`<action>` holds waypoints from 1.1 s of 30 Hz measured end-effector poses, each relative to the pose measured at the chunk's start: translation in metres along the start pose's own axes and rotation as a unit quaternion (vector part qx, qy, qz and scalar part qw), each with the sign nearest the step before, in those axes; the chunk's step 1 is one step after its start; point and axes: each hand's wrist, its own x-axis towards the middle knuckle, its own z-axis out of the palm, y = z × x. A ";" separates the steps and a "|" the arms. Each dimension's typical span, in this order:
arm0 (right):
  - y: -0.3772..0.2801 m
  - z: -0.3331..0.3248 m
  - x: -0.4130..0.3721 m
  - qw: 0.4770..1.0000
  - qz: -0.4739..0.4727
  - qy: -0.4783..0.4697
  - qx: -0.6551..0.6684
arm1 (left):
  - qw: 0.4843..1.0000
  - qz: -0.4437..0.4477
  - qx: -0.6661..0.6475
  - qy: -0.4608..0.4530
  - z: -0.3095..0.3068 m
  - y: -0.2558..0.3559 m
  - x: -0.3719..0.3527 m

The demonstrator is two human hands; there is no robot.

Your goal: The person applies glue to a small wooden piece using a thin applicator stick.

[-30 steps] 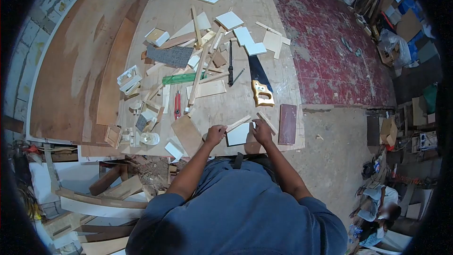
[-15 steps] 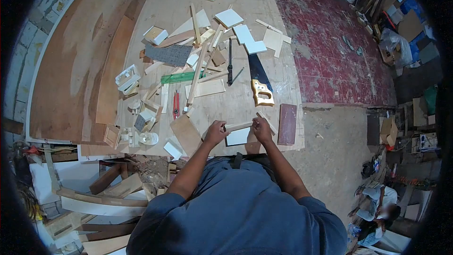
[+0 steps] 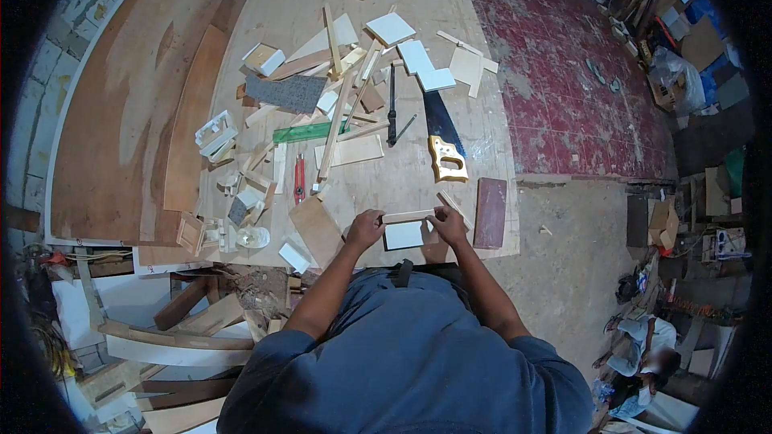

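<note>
A short, pale wooden strip (image 3: 408, 216) spans the gap between my two hands near the table's front edge. The fingers of my left hand (image 3: 367, 229) are closed on its left end, while my right hand (image 3: 449, 226) pinches the other end. Just below the strip, on my side, lies a white rectangular panel (image 3: 404, 236) with a dark edge. Another narrow wood piece (image 3: 455, 209) rests at an angle beside my right hand. A brown board (image 3: 317, 229) lies to the left of my left hand.
A handsaw (image 3: 446, 157) and a dark red block (image 3: 490, 213) lie to the right. Farther back are a heap of wood offcuts (image 3: 342, 124), a green ruler (image 3: 307, 133) and a red cutter (image 3: 300, 177). A person (image 3: 647, 345) sits low at the far right.
The wooden strip has levelled out, its right end coming slightly down. My right hand has shifted a little right and down, and more of the white panel shows.
</note>
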 end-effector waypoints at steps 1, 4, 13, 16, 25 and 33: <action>0.004 0.002 0.002 1.000 0.015 -0.005 0.021 | 1.000 0.000 0.000 0.000 0.002 -0.003 0.000; 0.007 0.001 0.000 0.999 0.033 0.003 0.033 | 1.000 -0.003 -0.007 0.009 0.002 -0.005 -0.001; 0.019 0.003 0.005 0.996 0.052 -0.002 0.074 | 0.997 -0.042 -0.059 0.023 -0.001 0.002 -0.004; 0.023 0.005 0.007 0.993 0.071 -0.001 0.089 | 0.998 -0.030 -0.050 0.026 0.000 -0.001 -0.002; 0.004 -0.004 0.009 0.997 0.074 0.001 -0.001 | 0.999 -0.037 -0.025 -0.003 -0.006 -0.001 0.004; 0.018 0.001 0.027 0.996 0.082 -0.027 0.002 | 0.992 -0.088 -0.086 -0.027 -0.021 0.027 -0.001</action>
